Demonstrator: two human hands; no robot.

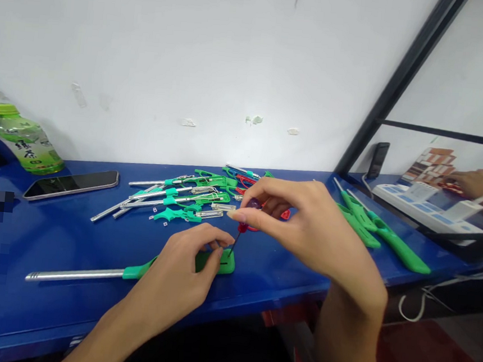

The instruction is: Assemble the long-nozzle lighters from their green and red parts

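A green lighter with a long metal tube (75, 274) lies on the blue table near its front edge. My left hand (187, 261) is closed on its green handle, fingers wrapped over the middle part. Above the handle's right end, my right hand (283, 213) pinches the dark red grip of a screwdriver (237, 240). The screwdriver's tip points down and meets the green handle beside a dark slot. Behind my hands lies a pile of green and red lighter parts with metal tubes (181, 195).
A phone (72, 185) and a green-capped bottle (27, 142) are at the left. Several green lighters (397, 239) lie at the right. Past a black frame are a white power strip (425, 205), a standing phone (377, 160) and another person's hands (478, 182).
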